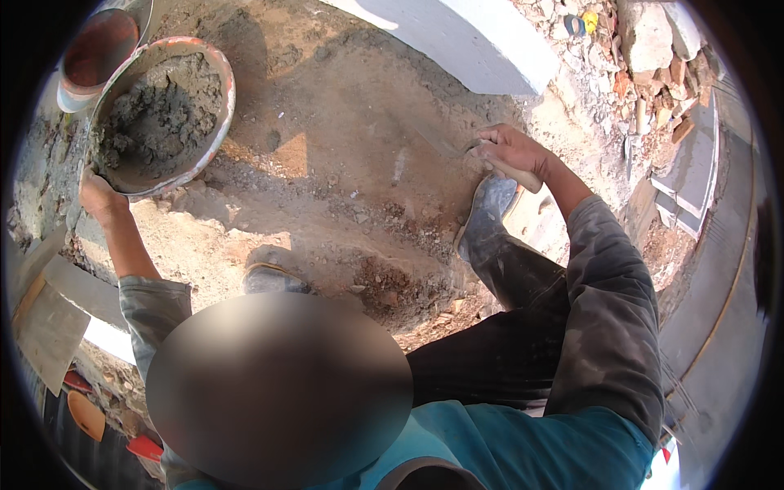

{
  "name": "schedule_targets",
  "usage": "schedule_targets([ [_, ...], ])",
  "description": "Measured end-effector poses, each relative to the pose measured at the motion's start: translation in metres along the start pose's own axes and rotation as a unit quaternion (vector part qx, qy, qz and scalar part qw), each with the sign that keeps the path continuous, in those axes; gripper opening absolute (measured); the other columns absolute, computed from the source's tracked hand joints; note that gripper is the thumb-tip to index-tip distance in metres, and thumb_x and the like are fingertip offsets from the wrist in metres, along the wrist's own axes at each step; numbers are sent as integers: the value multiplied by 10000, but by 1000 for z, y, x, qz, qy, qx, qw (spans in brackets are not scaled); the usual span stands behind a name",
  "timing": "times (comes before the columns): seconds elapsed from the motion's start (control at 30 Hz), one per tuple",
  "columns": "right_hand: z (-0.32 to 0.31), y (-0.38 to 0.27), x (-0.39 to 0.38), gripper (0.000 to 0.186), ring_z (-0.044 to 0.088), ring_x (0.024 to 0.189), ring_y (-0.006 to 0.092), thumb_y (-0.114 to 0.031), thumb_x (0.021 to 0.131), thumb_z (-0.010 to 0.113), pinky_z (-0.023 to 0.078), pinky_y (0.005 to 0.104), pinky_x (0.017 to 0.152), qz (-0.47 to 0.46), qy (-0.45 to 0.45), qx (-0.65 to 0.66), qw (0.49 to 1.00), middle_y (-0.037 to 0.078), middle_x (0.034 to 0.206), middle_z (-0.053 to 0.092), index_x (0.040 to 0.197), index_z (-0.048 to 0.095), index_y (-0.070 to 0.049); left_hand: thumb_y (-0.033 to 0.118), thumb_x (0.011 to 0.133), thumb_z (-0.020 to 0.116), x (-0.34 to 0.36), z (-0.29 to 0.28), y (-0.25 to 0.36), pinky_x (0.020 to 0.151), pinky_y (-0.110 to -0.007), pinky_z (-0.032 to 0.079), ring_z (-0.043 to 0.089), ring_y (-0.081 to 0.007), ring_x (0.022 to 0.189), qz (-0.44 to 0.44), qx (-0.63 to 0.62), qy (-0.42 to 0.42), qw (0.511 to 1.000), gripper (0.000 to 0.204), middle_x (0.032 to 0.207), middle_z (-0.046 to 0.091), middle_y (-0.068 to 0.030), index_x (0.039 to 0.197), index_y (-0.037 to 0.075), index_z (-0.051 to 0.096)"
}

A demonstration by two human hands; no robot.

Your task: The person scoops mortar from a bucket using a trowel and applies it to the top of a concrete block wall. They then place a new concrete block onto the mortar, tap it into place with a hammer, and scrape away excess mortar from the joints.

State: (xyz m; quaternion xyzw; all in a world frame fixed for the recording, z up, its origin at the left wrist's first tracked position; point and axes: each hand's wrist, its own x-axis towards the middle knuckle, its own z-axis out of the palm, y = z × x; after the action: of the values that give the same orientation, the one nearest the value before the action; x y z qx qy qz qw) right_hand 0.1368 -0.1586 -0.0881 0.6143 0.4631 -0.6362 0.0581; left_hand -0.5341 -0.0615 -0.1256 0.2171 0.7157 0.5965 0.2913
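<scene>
Right hand (510, 151) clasps trowel (490, 159); left hand (98, 194) clutches mortar pan (214, 122).

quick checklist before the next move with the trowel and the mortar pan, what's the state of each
1. Left hand on the mortar pan: at its rim, ok.
2. Mortar left in the pan: a grey heap, ok.
3. Right hand closed on the trowel handle: ok.
4. Trowel blade resting on the dirt ground: seems to touch, but whether it carries mortar, cannot tell.
5. Footing: boots stand on loose rubble and dirt, not ok.
6. White block beyond the trowel: apart from the blade; its seating, cannot tell.
</scene>
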Motion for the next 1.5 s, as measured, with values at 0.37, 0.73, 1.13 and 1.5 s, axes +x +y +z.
schedule_targets([
  [0.37, -9, 46, 16, 452, 592, 945, 416, -310, 894, 517, 481, 471, 824, 26, 247, -464, 850, 301, 1040, 576, 1155, 506, 59, 71, 802, 552, -16, 19, 9, 659, -362, 486, 571, -214, 746, 74, 92, 25, 993, 209, 859, 586, -113, 891, -111, 602],
  [0.73, 31, 26, 41, 428, 586, 972, 432, -228, 834, 571, 470, 493, 846, 38, 265, -455, 849, 311, 1046, 586, 1143, 490, 57, 69, 819, 531, -20, 23, 5, 688, -372, 491, 559, -223, 746, 34, -27, 23, 999, 208, 873, 577, -112, 905, -114, 582],
  [1.13, 24, -49, 77, 335, 615, 924, 414, -245, 854, 568, 496, 465, 806, 45, 274, -448, 850, 281, 975, 618, 996, 565, 58, 64, 835, 508, -21, 19, -3, 670, -365, 490, 564, -215, 753, 8, -55, 28, 998, 207, 894, 586, -123, 917, -108, 588],
  [1.5, 118, -190, 85, 362, 615, 781, 411, -304, 920, 510, 488, 475, 708, -302, 281, -336, 847, 244, 821, 632, 989, 577, 45, 46, 787, 494, -71, 50, 29, 673, -283, 434, 527, -162, 727, 38, -46, 7, 998, 223, 828, 579, -75, 895, -91, 633],
])
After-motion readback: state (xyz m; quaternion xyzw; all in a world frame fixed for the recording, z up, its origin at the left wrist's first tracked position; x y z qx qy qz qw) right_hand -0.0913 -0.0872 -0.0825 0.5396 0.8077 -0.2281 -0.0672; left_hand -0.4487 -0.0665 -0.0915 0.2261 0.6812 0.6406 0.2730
